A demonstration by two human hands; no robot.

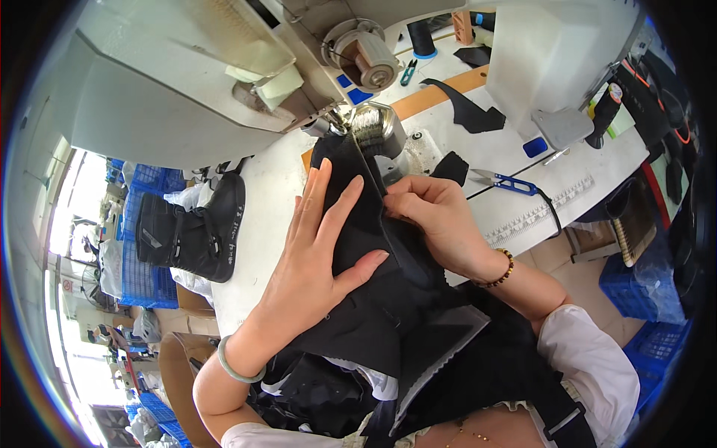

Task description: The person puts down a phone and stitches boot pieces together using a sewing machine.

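Black fabric pieces [366, 313] run from my lap up to the stitching head of a sewing machine [172, 97]. Their upper end lies right at the needle area, beside a shiny metal part [381, 131]. My left hand [302, 261] rests flat on the cloth with its fingers spread toward the machine. On the other side of the seam, my right hand [437, 216] pinches the raised fabric edge between thumb and fingers. The needle tip is too small to make out. A grey-backed flap [448, 343] with a zigzag edge hangs nearer to me.
Blue-handled thread snips [515, 184] and a ruler strip [545, 209] lie right of my right hand. Black cut pieces [467, 108] and small snips [408, 72] sit farther back. A black boot [190, 231] is at left, near blue crates [153, 276].
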